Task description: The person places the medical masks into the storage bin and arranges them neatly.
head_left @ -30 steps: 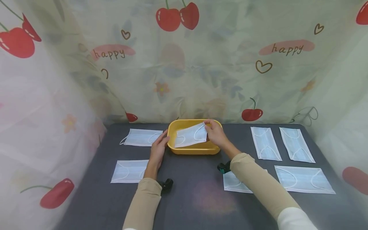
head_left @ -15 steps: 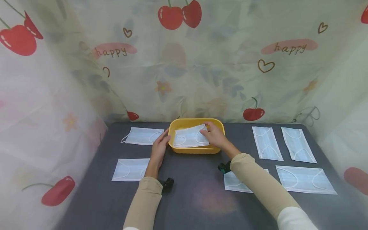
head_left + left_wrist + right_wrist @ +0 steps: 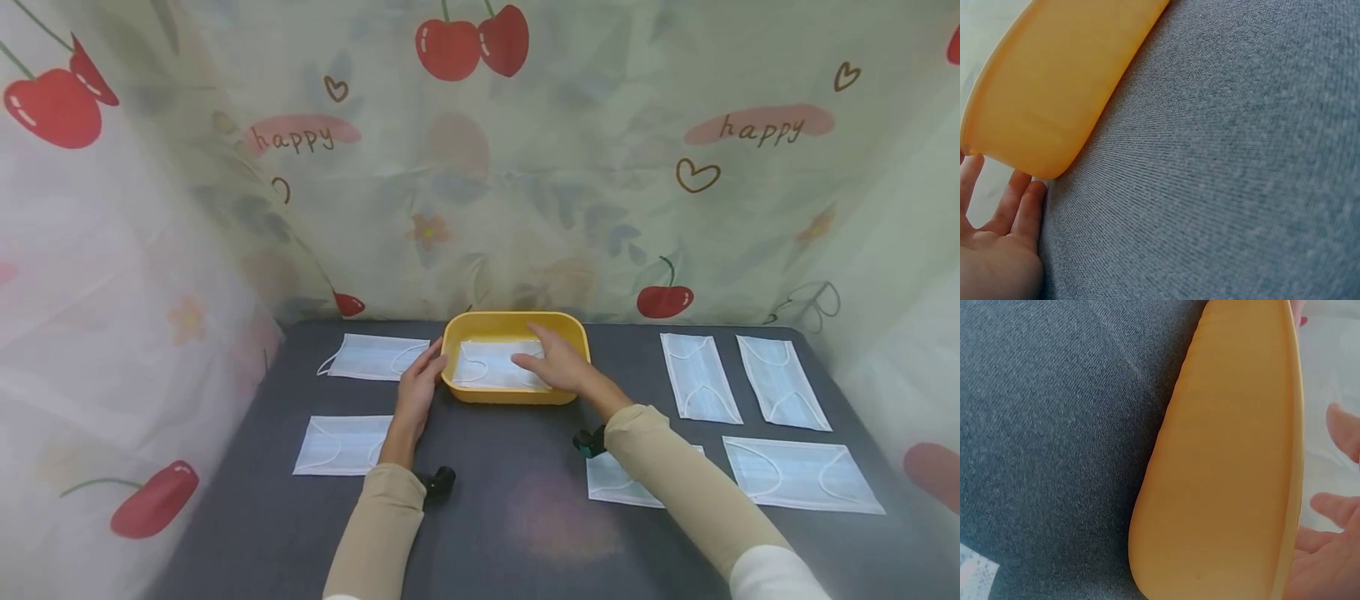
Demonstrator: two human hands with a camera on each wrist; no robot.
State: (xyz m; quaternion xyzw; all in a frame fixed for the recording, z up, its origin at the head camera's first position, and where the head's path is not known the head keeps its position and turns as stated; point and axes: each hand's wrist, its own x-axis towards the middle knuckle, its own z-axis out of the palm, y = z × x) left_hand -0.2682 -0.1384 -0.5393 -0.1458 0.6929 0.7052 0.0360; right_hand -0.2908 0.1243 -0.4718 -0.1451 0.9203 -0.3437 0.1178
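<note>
A yellow plastic basin [image 3: 517, 397] stands at the table's far edge, with a pale blue face mask [image 3: 491, 367] lying flat inside it. My left hand [image 3: 416, 392] rests against the basin's left end. In the left wrist view its fingers [image 3: 1007, 203] reach out straight to the basin's wall and rim. Over the basin's right part is my right hand [image 3: 558, 360], thumb and fingers spread, holding nothing and covering the mask's right end. In the right wrist view, that hand's fingers [image 3: 1335, 509] show beyond the basin's rim.
Two masks lie at the left, one far [image 3: 367, 357] and one nearer [image 3: 341, 446], partly behind the left hand and forearm. At the right lie several more, such as an upright one [image 3: 701, 379] and a sideways one [image 3: 802, 475]. The right sleeve covers part of another mask [image 3: 618, 479].
The right hand has lowered the mask into the basin and let go of it; its thumb and fingers have spread apart. The left hand has stayed at the basin's left end.
</note>
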